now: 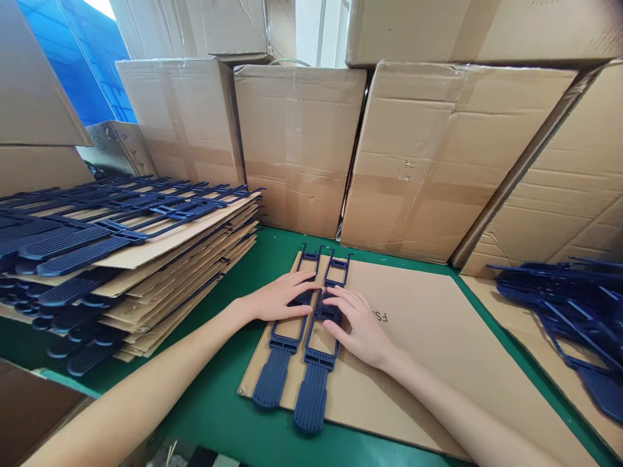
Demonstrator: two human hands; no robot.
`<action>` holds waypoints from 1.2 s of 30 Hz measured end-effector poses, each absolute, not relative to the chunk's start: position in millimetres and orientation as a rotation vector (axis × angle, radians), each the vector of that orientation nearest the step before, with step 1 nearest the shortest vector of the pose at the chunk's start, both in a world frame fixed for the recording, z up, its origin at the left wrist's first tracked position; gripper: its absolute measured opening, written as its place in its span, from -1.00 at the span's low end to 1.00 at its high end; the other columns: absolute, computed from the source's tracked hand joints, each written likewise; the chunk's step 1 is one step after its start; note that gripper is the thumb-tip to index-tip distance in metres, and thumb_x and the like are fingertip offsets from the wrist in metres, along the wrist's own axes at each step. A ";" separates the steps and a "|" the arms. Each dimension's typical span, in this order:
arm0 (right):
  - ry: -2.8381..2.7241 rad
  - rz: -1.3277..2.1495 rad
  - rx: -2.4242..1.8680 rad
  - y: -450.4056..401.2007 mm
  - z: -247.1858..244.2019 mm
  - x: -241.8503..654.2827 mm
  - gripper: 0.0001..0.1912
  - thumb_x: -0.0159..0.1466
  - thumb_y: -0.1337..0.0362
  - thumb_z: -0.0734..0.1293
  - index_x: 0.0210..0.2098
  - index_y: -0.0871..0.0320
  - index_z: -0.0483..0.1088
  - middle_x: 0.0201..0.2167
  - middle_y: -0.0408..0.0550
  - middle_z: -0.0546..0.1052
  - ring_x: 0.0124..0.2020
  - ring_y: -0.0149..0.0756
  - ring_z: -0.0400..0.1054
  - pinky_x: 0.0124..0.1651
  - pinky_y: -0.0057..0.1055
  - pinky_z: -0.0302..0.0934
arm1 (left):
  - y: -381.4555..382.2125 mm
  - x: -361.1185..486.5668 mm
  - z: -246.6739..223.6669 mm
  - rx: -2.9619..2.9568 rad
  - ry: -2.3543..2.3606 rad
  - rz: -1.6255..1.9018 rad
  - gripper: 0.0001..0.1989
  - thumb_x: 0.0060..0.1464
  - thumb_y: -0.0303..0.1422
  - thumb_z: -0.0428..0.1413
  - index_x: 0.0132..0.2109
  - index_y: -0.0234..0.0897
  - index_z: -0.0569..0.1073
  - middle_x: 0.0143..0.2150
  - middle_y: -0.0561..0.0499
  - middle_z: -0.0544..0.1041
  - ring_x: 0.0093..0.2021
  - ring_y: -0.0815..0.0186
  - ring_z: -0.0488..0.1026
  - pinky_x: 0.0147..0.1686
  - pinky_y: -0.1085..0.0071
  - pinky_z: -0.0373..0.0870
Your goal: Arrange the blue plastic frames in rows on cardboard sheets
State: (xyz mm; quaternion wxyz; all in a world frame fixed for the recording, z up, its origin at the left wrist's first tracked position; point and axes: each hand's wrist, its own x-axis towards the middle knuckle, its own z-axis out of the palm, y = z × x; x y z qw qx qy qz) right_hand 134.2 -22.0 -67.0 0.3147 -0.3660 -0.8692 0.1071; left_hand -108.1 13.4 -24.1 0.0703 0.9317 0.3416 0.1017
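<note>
While both your hands rest over two dark-blue slotted plastic parts, the left part (270,379) and the right part (328,312) lie side by side on a flat cardboard sheet (418,370) on the green counter (209,395), their ribbed ends towards you. Your left hand (285,297) lies over the left part with its fingers spread. Your right hand (361,327) rests over the right part, thumb and forefinger apart; you cannot tell whether its fingertips pinch the edge.

Just beside your right hand, dark printing (382,316) shows on the sheet, apparently upside down and partly covered; it seems to include an F and an S. Behind, a taped carton (448,175) bears small dark marks (406,170), too small to read. To your left stands a stack of cardboard sheets (195,250) layered with similar blue parts (85,250); more blue parts lie at far right.
</note>
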 end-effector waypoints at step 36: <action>-2.310 0.443 -1.094 -13.9 -71.7 138.3 -0.58 0.33 0.11 0.23 0.13 0.11 0.34 0.33 0.11 0.08 0.35 -0.03 -0.13 0.30 0.04 -0.06 | 20.1 -114.7 -25.6 2.846 0.944 0.396 -0.47 0.21 -0.07 0.04 0.24 -0.19 0.27 0.31 -0.17 0.19 0.29 0.07 0.14 0.25 0.17 0.10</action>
